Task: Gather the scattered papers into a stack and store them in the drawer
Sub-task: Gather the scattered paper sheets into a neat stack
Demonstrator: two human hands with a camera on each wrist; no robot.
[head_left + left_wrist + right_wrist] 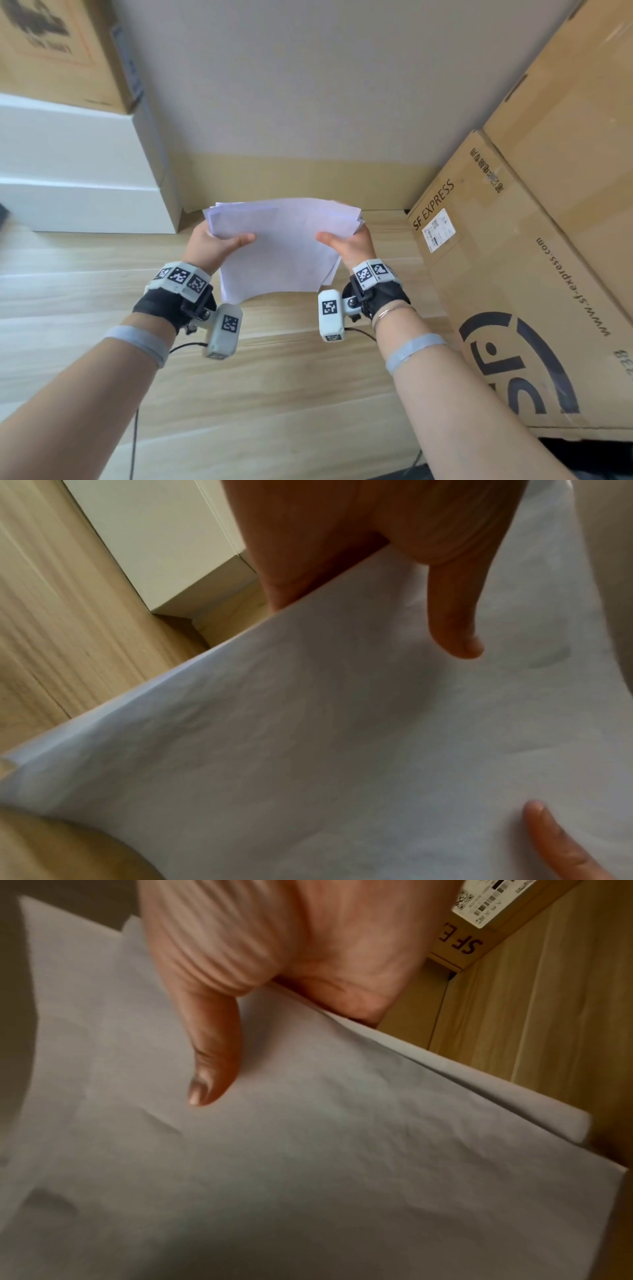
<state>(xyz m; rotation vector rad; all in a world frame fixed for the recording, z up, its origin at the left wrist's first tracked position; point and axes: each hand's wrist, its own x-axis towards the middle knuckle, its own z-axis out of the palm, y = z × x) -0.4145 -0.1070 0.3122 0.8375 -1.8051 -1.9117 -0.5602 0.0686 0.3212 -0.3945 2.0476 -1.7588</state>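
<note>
Papers (281,246) stack held above wooden floor (102,291), left hand (214,245) gripping left edge, right hand (349,243) gripping right edge, thumbs on top, forearms extended forward, cardboard box (496,274) at right.

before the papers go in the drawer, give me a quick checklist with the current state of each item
1. Left hand grips the stack of papers, thumb on top: ok.
2. Right hand grips the opposite side, thumb on top: ok.
3. Stack lifted off the wooden floor: ok.
4. Edges squared: not ok; sheets fan out at the far corners, and offset edges show in the right wrist view.
5. No loose papers left on the floor: ok for the visible part; beyond the frame, cannot tell.
6. Drawer open and reachable: cannot tell; only closed fronts of the white cabinet on the left show, with the SF Express cardboard box on the right.
</note>
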